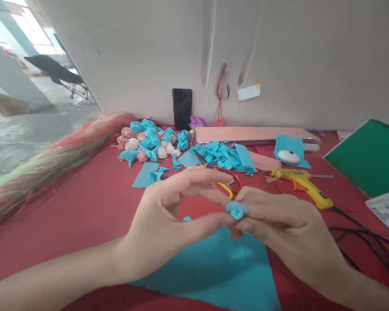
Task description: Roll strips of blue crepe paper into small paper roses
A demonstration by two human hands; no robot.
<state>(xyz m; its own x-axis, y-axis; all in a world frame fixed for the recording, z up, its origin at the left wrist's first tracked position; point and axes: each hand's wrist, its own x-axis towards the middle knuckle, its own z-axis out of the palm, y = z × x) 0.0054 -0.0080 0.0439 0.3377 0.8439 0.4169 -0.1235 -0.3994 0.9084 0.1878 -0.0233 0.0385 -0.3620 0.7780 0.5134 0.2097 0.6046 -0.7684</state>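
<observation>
Red covers the tabletop (110, 207), and a big blue sheet (227, 276) lies on it beneath the hands. Beyond sits a heap of blue, pink and white paper flowers (149, 140), with a yellow glue gun (306, 183) off to the right. Smallest is the blue flower (237, 210) between the two hands, pinched by the right hand's (278, 229) fingers, the left hand's (178, 211) thumb and fingertips curved around it.

Left hand (168, 211) bare, slim; fingers (197, 176) long, narrow. Left wrist (118, 261) slender, bare; left forearm (58, 272) smooth, bare to view's edge. Right hand (288, 229) bare, back gently rounded; thumbnail (247, 226) short. Right wrist (346, 280) bare, short stretch of forearm in view.
</observation>
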